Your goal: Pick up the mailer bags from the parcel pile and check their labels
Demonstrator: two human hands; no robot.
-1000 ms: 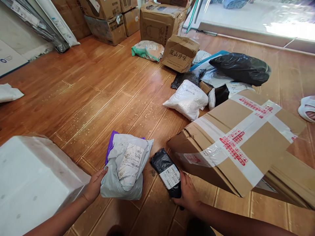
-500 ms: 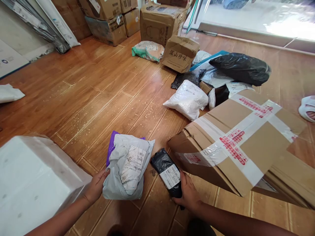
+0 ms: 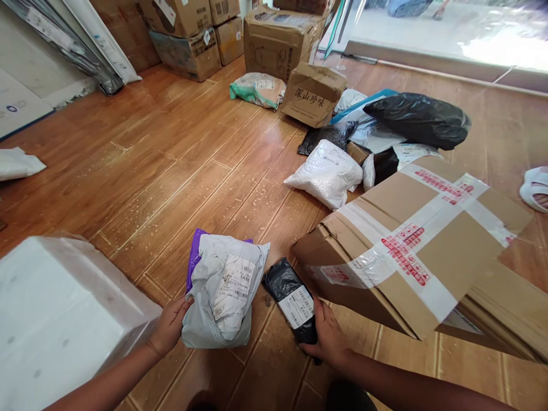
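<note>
My left hand [image 3: 172, 323] is closed on the left edge of a grey plastic mailer bag [image 3: 201, 308], which carries a crumpled white label [image 3: 233, 291]. A purple mailer bag [image 3: 193, 264] shows behind it along the top and left side. My right hand [image 3: 326, 337] wraps around the lower right of a small black plastic-wrapped parcel [image 3: 287, 281] with a white barcode label. The two hands are apart, with wooden floor showing between the parcels.
A large taped cardboard box [image 3: 372, 228] lies close on my right, and a white wrapped box [image 3: 64, 308] on my left. Ahead are a white bubble mailer [image 3: 326, 171], a black bag parcel [image 3: 422, 120] and a small carton [image 3: 314, 94]. A foot in a white shoe [image 3: 535, 188] is at far right.
My left hand and the grey mailer bag have shifted very slightly to the right. My right hand and the black parcel look the same.
</note>
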